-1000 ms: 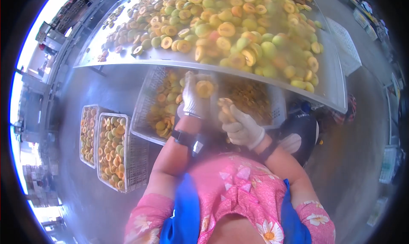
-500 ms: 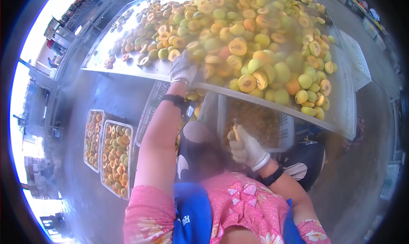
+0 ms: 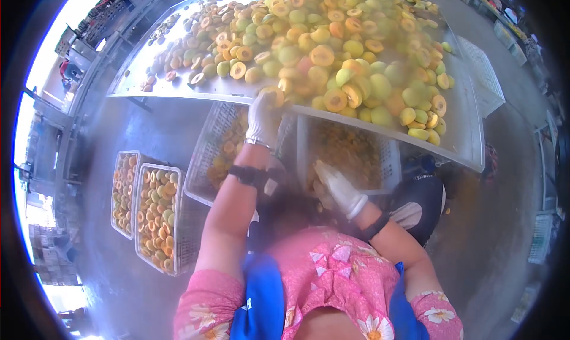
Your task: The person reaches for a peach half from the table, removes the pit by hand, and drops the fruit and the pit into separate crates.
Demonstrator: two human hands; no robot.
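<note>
My left hand (image 3: 263, 121), in a white glove, is at the front edge of the metal table (image 3: 178, 95). Its fingers close around a cut apricot half (image 3: 274, 95) by the fruit pile (image 3: 320, 55), which mixes halved and whole yellow-green fruit. My right hand (image 3: 339, 188), also gloved, is lower, over the near side of a white crate (image 3: 389, 168) holding orange-brown pieces. Its fingers are pressed together; the small yellow-handled tool it gripped a moment ago is mostly hidden now. Another white basket (image 3: 199, 162) with fruit stands below my left forearm.
Two crates of apricot halves, one (image 3: 159, 221) beside the other (image 3: 124, 191), stand on the floor at left. A white basket (image 3: 482, 78) sits beyond the table's right side. My dark-clad knee (image 3: 424, 206) is next to the crate at right.
My left hand has drawn back from the pile to the table edge with a fruit half. My right hand has turned and lowered slightly, hiding the tool. The view has shifted a little.
</note>
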